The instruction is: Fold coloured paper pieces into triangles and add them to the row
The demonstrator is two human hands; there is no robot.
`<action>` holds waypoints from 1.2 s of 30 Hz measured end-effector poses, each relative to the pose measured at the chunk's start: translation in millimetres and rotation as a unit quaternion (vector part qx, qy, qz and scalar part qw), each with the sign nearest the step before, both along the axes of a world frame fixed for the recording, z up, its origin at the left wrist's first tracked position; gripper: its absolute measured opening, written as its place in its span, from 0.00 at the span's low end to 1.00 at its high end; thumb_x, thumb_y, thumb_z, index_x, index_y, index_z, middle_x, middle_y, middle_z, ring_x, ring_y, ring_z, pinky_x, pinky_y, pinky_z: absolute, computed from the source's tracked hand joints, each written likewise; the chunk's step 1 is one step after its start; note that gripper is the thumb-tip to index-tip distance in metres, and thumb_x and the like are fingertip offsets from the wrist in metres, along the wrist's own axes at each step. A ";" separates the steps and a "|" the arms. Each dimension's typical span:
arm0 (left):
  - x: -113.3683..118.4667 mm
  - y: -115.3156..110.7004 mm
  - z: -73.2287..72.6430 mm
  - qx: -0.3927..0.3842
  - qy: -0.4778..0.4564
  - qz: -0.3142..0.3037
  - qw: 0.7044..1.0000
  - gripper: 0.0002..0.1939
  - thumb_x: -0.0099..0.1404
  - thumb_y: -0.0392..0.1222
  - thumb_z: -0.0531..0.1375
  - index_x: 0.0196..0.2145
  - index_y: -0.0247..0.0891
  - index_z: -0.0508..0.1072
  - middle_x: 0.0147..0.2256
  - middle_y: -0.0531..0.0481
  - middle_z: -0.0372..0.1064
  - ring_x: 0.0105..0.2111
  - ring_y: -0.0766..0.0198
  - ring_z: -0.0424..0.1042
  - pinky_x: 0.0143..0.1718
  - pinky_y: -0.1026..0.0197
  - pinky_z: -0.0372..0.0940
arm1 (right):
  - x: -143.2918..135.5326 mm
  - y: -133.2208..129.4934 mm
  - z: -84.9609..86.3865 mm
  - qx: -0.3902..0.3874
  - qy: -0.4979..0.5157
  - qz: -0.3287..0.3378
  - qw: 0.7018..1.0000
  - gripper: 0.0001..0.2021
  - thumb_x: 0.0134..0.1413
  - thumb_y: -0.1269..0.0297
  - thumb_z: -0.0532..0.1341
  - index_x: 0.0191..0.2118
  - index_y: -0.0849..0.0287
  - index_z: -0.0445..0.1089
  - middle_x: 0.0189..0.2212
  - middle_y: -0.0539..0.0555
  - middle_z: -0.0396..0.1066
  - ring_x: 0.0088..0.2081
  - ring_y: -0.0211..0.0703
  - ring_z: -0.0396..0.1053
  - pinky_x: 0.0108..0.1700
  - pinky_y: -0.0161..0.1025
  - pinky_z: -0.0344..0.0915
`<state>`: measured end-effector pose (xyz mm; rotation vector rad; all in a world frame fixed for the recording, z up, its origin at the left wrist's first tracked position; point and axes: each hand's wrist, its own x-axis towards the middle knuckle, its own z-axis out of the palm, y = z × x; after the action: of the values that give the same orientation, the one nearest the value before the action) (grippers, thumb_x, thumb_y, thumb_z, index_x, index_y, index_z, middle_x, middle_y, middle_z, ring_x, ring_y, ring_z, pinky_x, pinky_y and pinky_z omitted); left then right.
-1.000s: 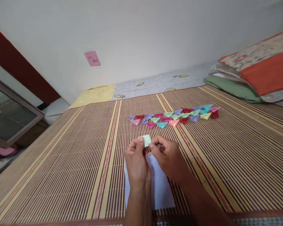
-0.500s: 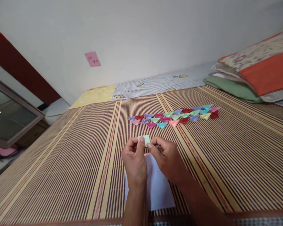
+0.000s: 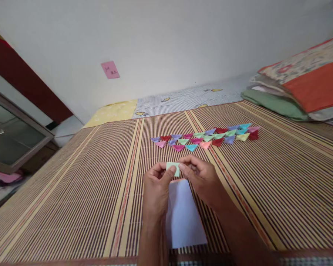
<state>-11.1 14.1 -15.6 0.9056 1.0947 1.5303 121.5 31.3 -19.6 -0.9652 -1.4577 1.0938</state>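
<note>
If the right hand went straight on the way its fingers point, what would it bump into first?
The right hand would meet the green paper already at its fingertips, then probably the left hand, though depth is hard to judge.

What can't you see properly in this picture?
- Writing on the pink note: too small and blurred to read, head view.
- Back of the green paper: turned away, and fingers cover part of its front.
- Part of the white sheet: hidden behind the left hand and wrist.
- Right end of the orange cushion: cut off by the picture's edge.
</note>
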 end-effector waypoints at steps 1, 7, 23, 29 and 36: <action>0.5 -0.2 0.3 -0.005 0.005 -0.014 1.000 0.07 0.57 0.40 0.70 0.27 0.35 0.77 0.24 0.54 0.71 0.26 0.69 0.68 0.29 0.68 0.65 | 2.1 0.7 0.3 0.007 0.007 -0.008 1.000 0.08 0.60 0.60 0.62 0.35 0.59 0.72 0.24 0.47 0.66 0.26 0.37 0.62 0.28 0.34 0.59; 9.3 -0.8 5.1 -0.008 0.010 -0.004 1.000 0.09 0.53 0.40 0.72 0.30 0.36 0.77 0.27 0.53 0.75 0.27 0.68 0.70 0.28 0.67 0.65 | 3.9 4.3 -6.7 -0.054 0.099 -0.016 0.993 0.09 0.58 0.59 0.64 0.30 0.59 0.70 0.20 0.45 0.62 0.23 0.35 0.59 0.26 0.32 0.59; 8.7 -1.2 -0.7 0.007 0.140 -0.114 0.984 0.12 0.60 0.42 0.67 0.25 0.37 0.69 0.23 0.55 0.64 0.25 0.68 0.61 0.29 0.64 0.58 | 5.8 8.3 -6.6 -0.009 0.085 -0.052 0.995 0.07 0.56 0.62 0.65 0.28 0.58 0.74 0.24 0.48 0.70 0.27 0.37 0.66 0.30 0.34 0.64; 8.8 -2.3 -1.1 0.017 0.164 -0.141 0.976 0.11 0.64 0.42 0.65 0.26 0.37 0.71 0.24 0.54 0.65 0.26 0.67 0.61 0.30 0.63 0.55 | 2.9 11.8 -15.4 -0.088 0.211 -0.032 0.973 0.10 0.54 0.58 0.68 0.28 0.58 0.73 0.22 0.47 0.69 0.25 0.36 0.64 0.27 0.33 0.62; 9.3 -0.1 -2.9 0.017 0.143 -0.116 0.983 0.13 0.62 0.44 0.66 0.25 0.37 0.70 0.24 0.54 0.65 0.26 0.66 0.62 0.30 0.63 0.56 | 0.4 9.4 -14.0 -0.052 0.173 -0.083 0.980 0.09 0.56 0.59 0.67 0.29 0.57 0.73 0.24 0.47 0.69 0.27 0.37 0.66 0.30 0.33 0.63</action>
<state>-1.8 14.0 -18.5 1.2601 1.1212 1.2546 121.9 40.7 -33.6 -0.9000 -1.0290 1.1561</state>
